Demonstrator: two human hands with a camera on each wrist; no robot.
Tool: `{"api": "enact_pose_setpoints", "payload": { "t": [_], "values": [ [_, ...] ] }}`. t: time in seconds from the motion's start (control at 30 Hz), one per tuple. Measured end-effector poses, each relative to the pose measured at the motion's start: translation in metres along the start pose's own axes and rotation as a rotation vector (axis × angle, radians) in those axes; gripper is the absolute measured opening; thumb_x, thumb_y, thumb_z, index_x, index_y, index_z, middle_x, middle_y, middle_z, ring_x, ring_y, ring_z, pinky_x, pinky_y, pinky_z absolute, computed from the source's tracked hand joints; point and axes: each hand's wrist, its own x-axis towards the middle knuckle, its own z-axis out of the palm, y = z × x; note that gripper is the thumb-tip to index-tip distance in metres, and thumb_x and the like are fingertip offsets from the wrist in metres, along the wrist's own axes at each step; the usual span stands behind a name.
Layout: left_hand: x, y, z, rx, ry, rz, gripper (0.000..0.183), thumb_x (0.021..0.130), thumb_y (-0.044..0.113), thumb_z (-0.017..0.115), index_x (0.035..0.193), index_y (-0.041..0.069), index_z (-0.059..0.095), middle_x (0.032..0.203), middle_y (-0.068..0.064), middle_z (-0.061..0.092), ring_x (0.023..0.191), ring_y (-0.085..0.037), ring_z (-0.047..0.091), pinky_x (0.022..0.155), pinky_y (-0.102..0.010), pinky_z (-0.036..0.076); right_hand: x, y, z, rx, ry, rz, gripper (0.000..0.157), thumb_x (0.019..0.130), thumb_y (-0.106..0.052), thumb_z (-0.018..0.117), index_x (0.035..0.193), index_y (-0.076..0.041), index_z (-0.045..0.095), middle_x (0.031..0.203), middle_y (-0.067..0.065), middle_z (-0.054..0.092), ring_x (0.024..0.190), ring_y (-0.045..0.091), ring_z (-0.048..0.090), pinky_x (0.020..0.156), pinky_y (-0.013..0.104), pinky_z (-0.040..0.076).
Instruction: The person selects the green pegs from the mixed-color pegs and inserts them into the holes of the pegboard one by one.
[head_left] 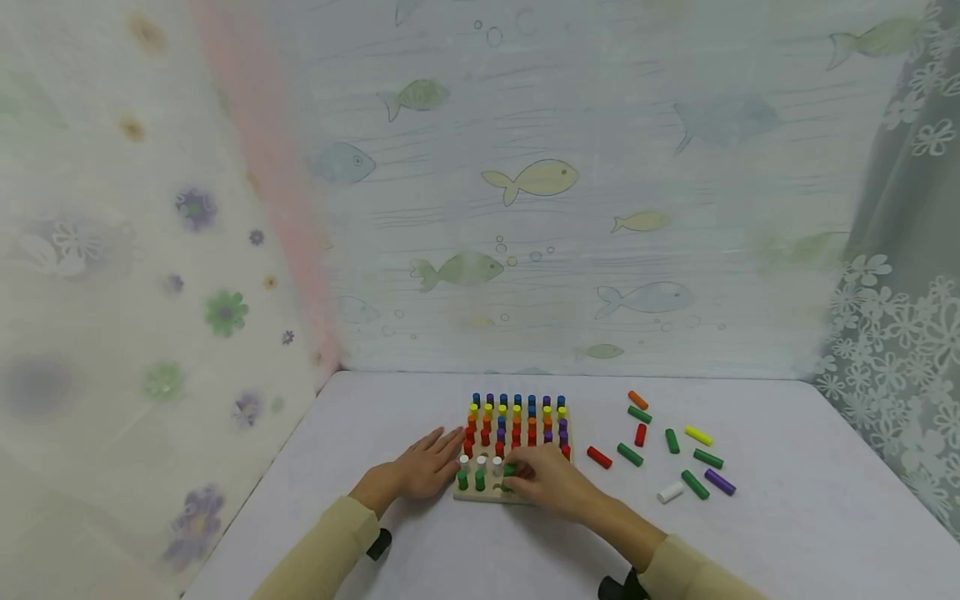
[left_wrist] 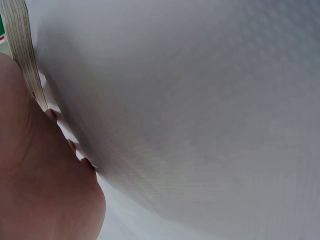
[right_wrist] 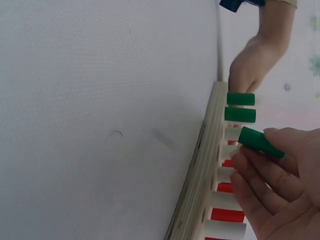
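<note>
A wooden peg board [head_left: 487,498] bears rows of blue, purple, yellow, orange, red, white and green pegs. Against its left edge lies my left hand [head_left: 429,467], fingers straight, palm down. In the left wrist view, that hand [left_wrist: 47,175] touches the board's wooden edge [left_wrist: 22,45]. My right hand [head_left: 555,482] is over the front of the board. Between its thumb and fingers it pinches a green peg [right_wrist: 257,142], tilted and apart from the board in the right wrist view. Two green pegs stand at the front left, the nearer being this green peg [right_wrist: 240,114].
Loose pegs lie scattered right of the board: several green, two red, and an orange peg [head_left: 637,400], a yellow peg [head_left: 698,435], a purple peg [head_left: 720,482] and a white peg [head_left: 670,492]. A white cloth [head_left: 787,517] covers the table; patterned curtains [head_left: 600,208] hang behind.
</note>
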Motion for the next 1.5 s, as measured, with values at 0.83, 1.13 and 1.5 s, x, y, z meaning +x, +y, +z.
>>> {"api": "enact_pose_setpoints", "payload": {
  "t": [0.83, 1.13, 1.5],
  "values": [
    [0.001, 0.001, -0.002, 0.031, 0.007, 0.006, 0.063, 0.110, 0.044, 0.035, 0.165, 0.015, 0.022, 0.171, -0.001, 0.021, 0.157, -0.034, 0.015, 0.124, -0.055, 0.020, 0.009, -0.002, 0.017, -0.050, 0.010, 0.082, 0.017, 0.093, -0.012, 0.077, 0.107, -0.003, 0.076, 0.089, -0.004, 0.074, 0.077, 0.004, 0.063, 0.071, 0.019, 0.055],
    [-0.001, 0.002, -0.003, 0.021, 0.006, -0.005, 0.062, 0.110, 0.044, 0.035, 0.165, 0.017, 0.022, 0.171, 0.000, 0.021, 0.157, -0.032, 0.015, 0.124, -0.054, 0.020, 0.011, -0.004, 0.019, -0.071, 0.017, 0.106, 0.019, 0.093, -0.012, 0.076, 0.110, -0.003, 0.077, 0.090, -0.003, 0.074, 0.078, 0.005, 0.063, 0.072, 0.021, 0.056],
    [-0.002, 0.003, -0.004, -0.005, -0.006, -0.002, 0.062, 0.111, 0.043, 0.034, 0.165, 0.015, 0.021, 0.171, -0.002, 0.019, 0.157, -0.034, 0.013, 0.125, -0.055, 0.018, 0.012, -0.005, 0.020, -0.111, 0.008, 0.085, 0.019, 0.094, -0.013, 0.075, 0.111, -0.005, 0.079, 0.094, -0.002, 0.077, 0.074, 0.002, 0.059, 0.069, 0.018, 0.054]
  ]
}}
